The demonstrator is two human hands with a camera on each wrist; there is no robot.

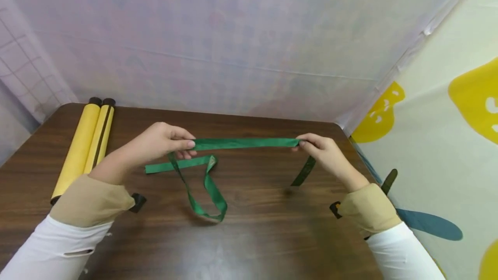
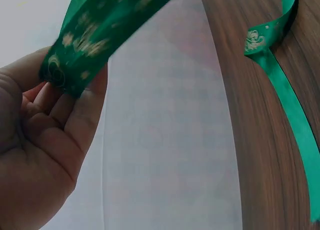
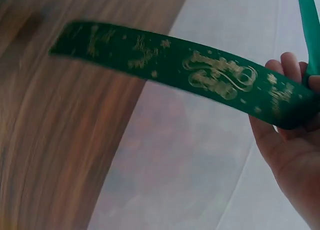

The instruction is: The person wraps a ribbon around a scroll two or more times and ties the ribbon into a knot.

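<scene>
A green ribbon (image 1: 245, 143) stretches nearly level between both hands above the table. My left hand (image 1: 165, 141) pinches it between thumb and fingers, and from there a long loose length hangs and loops onto the wood. In the left wrist view the ribbon (image 2: 85, 45) shows gold print by the left hand (image 2: 50, 125). On the other side my right hand (image 1: 320, 150) pinches the ribbon, and a short tail dangles below. That printed tail (image 3: 200, 75) reaches out from the right hand (image 3: 292, 150) in the right wrist view.
Two yellow rolls with black ends, one plain (image 1: 78, 146) and one black-striped (image 1: 99, 137), lie at the left of the dark wooden table (image 1: 256, 245). A pale curtain (image 1: 233, 46) hangs behind, and a patterned sheet (image 1: 435, 141) hangs on the right.
</scene>
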